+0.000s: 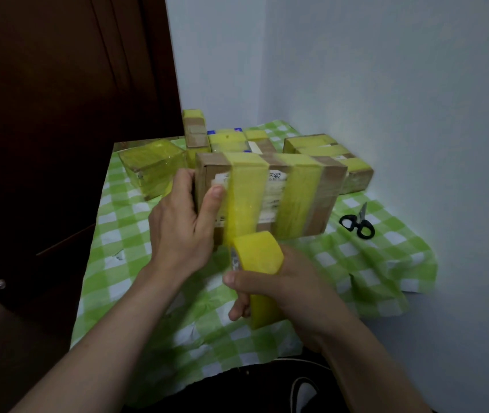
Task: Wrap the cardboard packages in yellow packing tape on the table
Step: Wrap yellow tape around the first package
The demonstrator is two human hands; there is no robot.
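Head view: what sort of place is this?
Probably a room corner at home, used for packing: a green checked tablecloth, a plain wall and dark wooden door close by, taped boxes and scissors.

The cardboard package [267, 195] is matt brown, banded with glossy, translucent yellow packing tape [244, 201]. A crinkled green-checked cloth [154, 263] covers the tabletop. The scissors [358, 223] at right have shiny black plastic handles and metal blades.

cardboard package [323, 198] upright, yellow-banded, tape roll [259, 254] below
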